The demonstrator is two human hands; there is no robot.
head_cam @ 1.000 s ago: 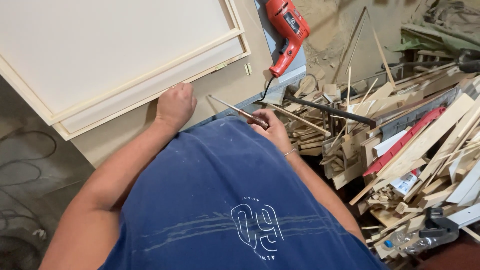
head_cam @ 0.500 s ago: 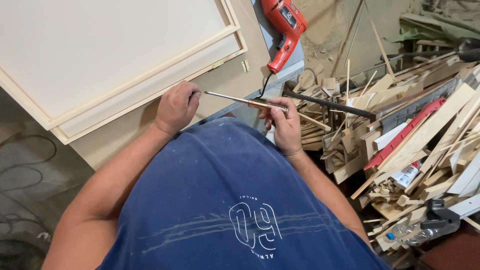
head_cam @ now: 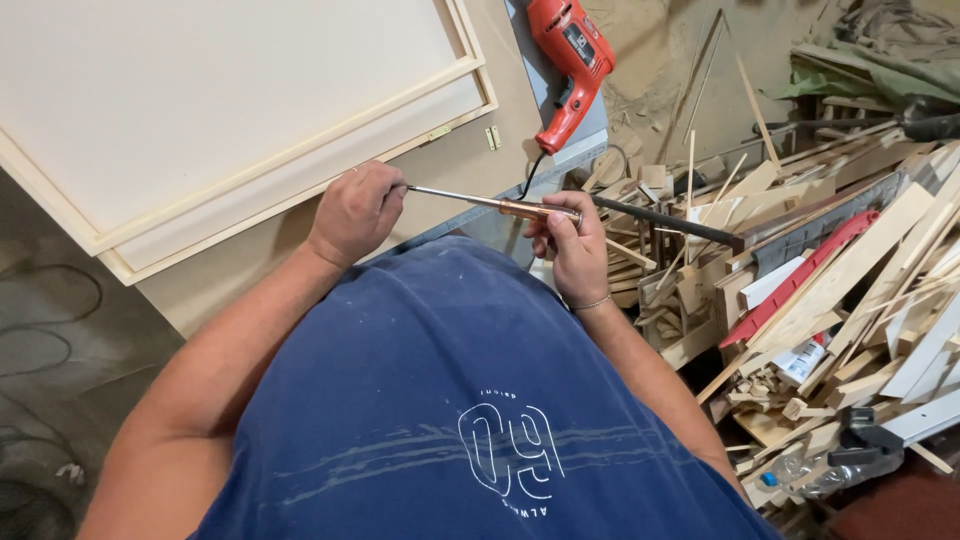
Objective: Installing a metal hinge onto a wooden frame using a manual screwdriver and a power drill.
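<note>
My right hand (head_cam: 565,247) grips the copper-brown handle of a screwdriver (head_cam: 478,201), held level in front of my chest. My left hand (head_cam: 354,212) closes around the tip end of its thin metal shaft, just below the edge of a pale wooden panel (head_cam: 210,110) with a raised frame. The tip itself is hidden inside my left fist. Two small brass hinges (head_cam: 491,137) lie on the board beside the panel's corner.
A red power drill (head_cam: 568,62) lies on the board at the top, its cord trailing down. To the right is a big heap of wood offcuts and strips (head_cam: 810,270), with a red strip (head_cam: 800,290) and a dark bar (head_cam: 665,218). Cables lie on the floor at left (head_cam: 40,330).
My right hand lifted the screwdriver from the scrap pile side and swung it level. My left hand left the panel's edge and closed on the shaft's end.
</note>
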